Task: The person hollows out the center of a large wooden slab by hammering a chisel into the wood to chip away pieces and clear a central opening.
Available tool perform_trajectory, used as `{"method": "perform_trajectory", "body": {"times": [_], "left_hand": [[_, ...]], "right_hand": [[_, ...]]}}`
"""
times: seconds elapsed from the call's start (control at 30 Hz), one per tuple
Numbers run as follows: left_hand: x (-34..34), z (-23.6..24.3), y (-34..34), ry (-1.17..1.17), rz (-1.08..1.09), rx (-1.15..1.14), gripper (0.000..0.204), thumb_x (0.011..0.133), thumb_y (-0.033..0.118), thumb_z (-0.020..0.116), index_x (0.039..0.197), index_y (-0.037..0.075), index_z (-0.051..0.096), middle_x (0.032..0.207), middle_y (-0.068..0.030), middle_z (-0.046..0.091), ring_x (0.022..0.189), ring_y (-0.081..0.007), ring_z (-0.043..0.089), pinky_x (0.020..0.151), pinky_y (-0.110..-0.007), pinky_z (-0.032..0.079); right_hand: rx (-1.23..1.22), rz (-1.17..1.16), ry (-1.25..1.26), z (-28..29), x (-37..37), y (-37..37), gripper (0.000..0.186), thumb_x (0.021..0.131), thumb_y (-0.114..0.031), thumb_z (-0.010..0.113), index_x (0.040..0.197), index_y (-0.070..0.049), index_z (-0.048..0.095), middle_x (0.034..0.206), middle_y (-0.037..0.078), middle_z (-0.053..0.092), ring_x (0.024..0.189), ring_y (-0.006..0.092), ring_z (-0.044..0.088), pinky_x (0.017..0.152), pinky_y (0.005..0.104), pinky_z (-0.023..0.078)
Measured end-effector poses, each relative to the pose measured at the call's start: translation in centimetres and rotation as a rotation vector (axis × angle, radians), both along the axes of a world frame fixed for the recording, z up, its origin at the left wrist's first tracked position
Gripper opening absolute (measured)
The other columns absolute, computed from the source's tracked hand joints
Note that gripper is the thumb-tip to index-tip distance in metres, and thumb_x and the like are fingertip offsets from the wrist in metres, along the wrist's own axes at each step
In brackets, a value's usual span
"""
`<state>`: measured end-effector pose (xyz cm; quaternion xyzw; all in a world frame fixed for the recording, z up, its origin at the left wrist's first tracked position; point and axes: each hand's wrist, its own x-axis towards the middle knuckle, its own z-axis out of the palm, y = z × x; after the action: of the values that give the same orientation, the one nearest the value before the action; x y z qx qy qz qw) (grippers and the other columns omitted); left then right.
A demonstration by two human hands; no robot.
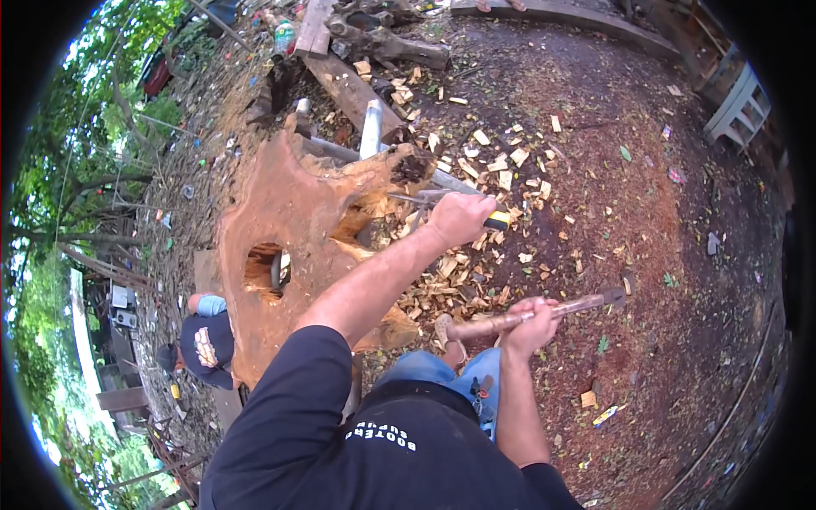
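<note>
My left hand is closed round a chisel with a black and yellow handle. The metal blade points left, its tip at or very near the notched right edge of a big reddish-brown wood slab; I cannot tell if it touches. Lower right, my right hand grips a hammer by its wooden handle, the metal head out to the right, away from the chisel. A squarish hole goes through the slab, and pale cut wood shows in the notch.
Wood chips lie heaped under the slab's right edge and scattered over the soil. A metal tube, a plank and logs are at the far side. Another person is left of the slab. A white plastic chair stands far right.
</note>
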<state>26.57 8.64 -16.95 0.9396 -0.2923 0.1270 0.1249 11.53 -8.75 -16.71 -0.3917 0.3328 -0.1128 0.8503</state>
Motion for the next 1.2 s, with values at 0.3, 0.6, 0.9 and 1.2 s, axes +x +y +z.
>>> {"method": "perform_trajectory", "body": {"times": [0.3,0.6,0.9,1.2], "left_hand": [[0.4,-0.2,0.6,0.026,0.073,0.078,0.028,0.075,0.028,0.075,0.084,0.009,0.057,0.073,-0.0085,0.066,0.068,-0.0267,0.068,0.061,-0.039,0.055],[0.8,0.1,0.3,0.118,0.150,0.065,0.027,0.077,0.028,0.074,0.090,0.009,0.060,0.076,-0.0081,0.067,0.070,-0.0261,0.069,0.061,-0.038,0.055],[0.7,0.3,-0.3,0.026,0.075,0.033,0.025,0.076,0.026,0.074,0.088,0.009,0.059,0.076,-0.0079,0.067,0.069,-0.0259,0.069,0.062,-0.038,0.055],[0.3,0.3,1.7,0.015,0.112,0.013,0.022,0.077,0.025,0.071,0.084,0.010,0.057,0.071,-0.0082,0.065,0.067,-0.0270,0.068,0.061,-0.040,0.054]], "right_hand": [[-0.040,0.463,-0.017,-0.9,0.0,-0.3,0.014,0.088,-0.003,0.046,0.102,-0.004,0.043,0.071,0.005,0.051,0.048,0.0131,0.051,0.042,0.0267,0.048],[-0.037,0.774,0.009,-1.6,0.1,2.0,0.016,0.087,-0.003,0.049,0.102,-0.005,0.044,0.067,0.004,0.050,0.044,0.0141,0.049,0.041,0.0284,0.046],[-0.249,0.100,-0.119,-1.7,0.9,0.6,0.007,0.087,-0.004,0.042,0.094,-0.007,0.044,0.064,0.004,0.052,0.052,0.0133,0.054,0.051,0.0271,0.049],[0.051,0.352,-0.047,-1.3,-0.8,-0.7,0.015,0.087,-0.002,0.043,0.101,-0.007,0.042,0.072,0.007,0.051,0.049,0.0143,0.053,0.041,0.0275,0.047]]}}
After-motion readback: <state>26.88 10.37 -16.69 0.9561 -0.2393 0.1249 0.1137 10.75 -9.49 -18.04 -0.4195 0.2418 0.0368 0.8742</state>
